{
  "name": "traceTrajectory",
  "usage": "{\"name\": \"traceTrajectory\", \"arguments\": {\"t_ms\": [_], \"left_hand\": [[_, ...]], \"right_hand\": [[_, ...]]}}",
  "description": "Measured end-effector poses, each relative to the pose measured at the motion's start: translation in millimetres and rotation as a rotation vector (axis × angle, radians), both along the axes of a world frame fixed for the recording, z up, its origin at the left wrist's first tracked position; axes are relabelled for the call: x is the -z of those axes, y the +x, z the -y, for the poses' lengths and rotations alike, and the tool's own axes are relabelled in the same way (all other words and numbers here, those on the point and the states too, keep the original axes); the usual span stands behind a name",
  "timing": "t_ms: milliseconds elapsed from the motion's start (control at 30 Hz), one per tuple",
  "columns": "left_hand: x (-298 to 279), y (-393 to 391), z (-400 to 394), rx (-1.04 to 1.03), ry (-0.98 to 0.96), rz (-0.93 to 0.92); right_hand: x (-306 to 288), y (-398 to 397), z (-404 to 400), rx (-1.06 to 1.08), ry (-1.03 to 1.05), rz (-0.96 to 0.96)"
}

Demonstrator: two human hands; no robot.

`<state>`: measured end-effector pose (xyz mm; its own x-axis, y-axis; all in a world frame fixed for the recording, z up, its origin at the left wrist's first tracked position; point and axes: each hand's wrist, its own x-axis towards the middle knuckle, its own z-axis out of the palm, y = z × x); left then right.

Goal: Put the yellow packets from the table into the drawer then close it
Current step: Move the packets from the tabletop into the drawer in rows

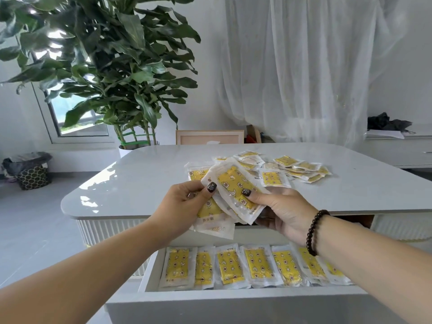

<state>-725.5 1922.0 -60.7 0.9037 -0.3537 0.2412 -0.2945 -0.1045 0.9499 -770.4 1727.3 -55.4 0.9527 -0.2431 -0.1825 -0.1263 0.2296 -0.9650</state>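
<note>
Both hands hold a fanned stack of yellow packets above the table's front edge. My left hand pinches the stack's left side with thumb on top. My right hand grips its right side, thumb pressed on the top packet. Below them the white drawer stands pulled out, with several yellow packets in the drawer laid side by side in a row. Several loose packets on the table lie in a heap on the white table, beyond my hands to the right.
A large potted plant stands behind the table's far left corner. A framed board leans behind the table. White curtains hang at the back. A bin with a black bag sits on the floor at left. A white sideboard is at right.
</note>
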Motion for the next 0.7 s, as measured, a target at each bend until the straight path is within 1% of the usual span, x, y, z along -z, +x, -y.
{"name": "traceTrajectory", "arguments": {"t_ms": [100,167,267,367,467,533,633,700], "left_hand": [[0.2,0.1,-1.3,0.013,0.052,0.024],[-0.5,-2.1,-1.9,0.024,0.076,0.018],[-1.0,-3.3,-3.0,0.056,0.087,-0.031],[-2.8,-8.2,-1.5,0.100,0.140,-0.028],[-2.1,-7.9,2.1,0.047,0.189,-0.015],[-2.2,-5.8,1.4,0.021,0.241,-0.005],[-3.2,-4.0,-1.6,0.015,0.277,-0.006],[-4.9,-3.2,-2.5,-0.010,0.288,0.008]], "right_hand": [[0.4,-4.8,2.5,-0.168,-0.078,-0.062],[-0.7,-9.1,2.2,-0.232,-0.150,-0.090],[0.6,-10.0,2.9,-0.239,-0.267,-0.101],[0.6,-10.2,1.1,-0.234,-0.412,-0.076],[1.2,-9.5,-0.7,-0.270,-0.619,-0.058],[2.4,-9.7,-2.2,-0.295,-0.833,-0.036],[1.7,-10.0,-0.9,-0.231,-1.177,0.010],[-1.6,-11.0,0.4,-0.154,-1.296,0.101]]}}
